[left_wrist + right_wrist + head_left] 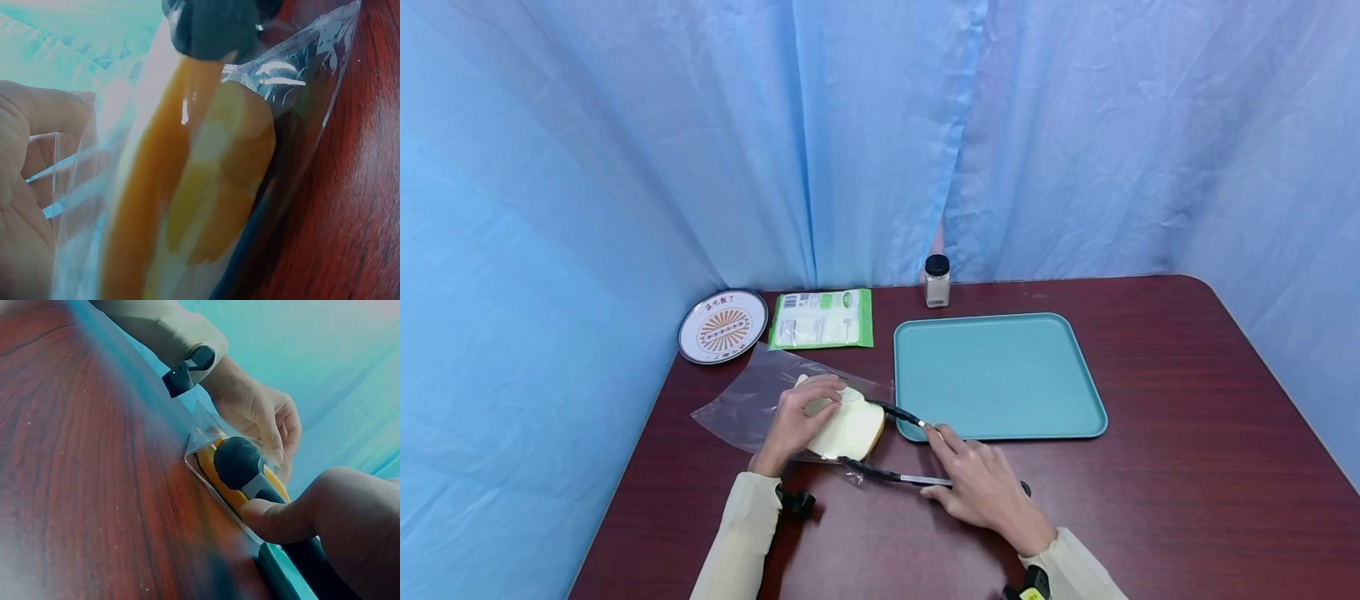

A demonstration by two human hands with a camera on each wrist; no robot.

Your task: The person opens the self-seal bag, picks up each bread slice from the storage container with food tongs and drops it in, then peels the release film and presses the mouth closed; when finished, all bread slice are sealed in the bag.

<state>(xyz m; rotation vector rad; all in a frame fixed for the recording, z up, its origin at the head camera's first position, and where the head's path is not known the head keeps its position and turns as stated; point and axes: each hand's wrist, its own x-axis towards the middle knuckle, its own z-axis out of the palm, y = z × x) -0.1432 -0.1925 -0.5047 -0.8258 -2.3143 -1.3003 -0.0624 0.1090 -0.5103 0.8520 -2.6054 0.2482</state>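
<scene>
Slices of white bread [850, 429] with brown crust [147, 187] lie partly inside a clear plastic bag [733, 408]. My left hand [796, 423] is over the bread and pinches the film of the bag between thumb and fingers. From the right, my right hand [981, 486] grips a pair of tongs [917, 480] with metal arms and black tips. The tips stand on opposite sides of the bread, and one black tip [237, 464] presses close against the crust in the right wrist view. My right palm hides part of the tongs' handle.
A teal tray [1000, 375] lies just right of the bread. Behind the bag are a round patterned plate [724, 327] and a green-and-white packet [822, 319]. A small jar [937, 282] with a black lid stands at the table's back edge, before blue curtains [880, 142].
</scene>
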